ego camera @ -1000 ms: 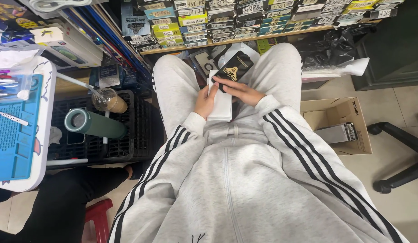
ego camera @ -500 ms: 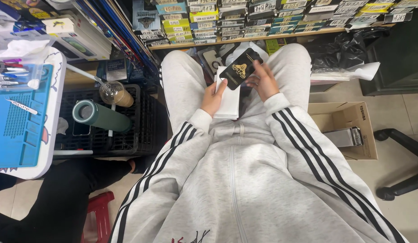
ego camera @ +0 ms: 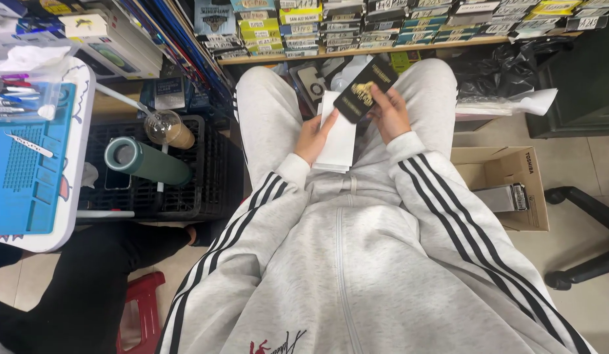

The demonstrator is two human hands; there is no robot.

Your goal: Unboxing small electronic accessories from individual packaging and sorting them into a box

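Cardboard, flat, black with gold print, forms the small box (ego camera: 365, 92) gripped by right hand (ego camera: 390, 113); left hand (ego camera: 312, 136) holds smooth white paper sleeve (ego camera: 337, 134), lower end hidden.

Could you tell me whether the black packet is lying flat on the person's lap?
No, the right hand holds the black packet raised above the lap.

A flat black package with a gold emblem (ego camera: 365, 92) is held up in the right hand (ego camera: 388, 113), above a white rectangular sleeve (ego camera: 337, 137) steadied by the left hand (ego camera: 312, 136). Behind, a wooden shelf carries stacked small boxes (ego camera: 396, 26) in yellow, blue and grey. An open brown cardboard box (ego camera: 508, 170) sits on the floor at right.
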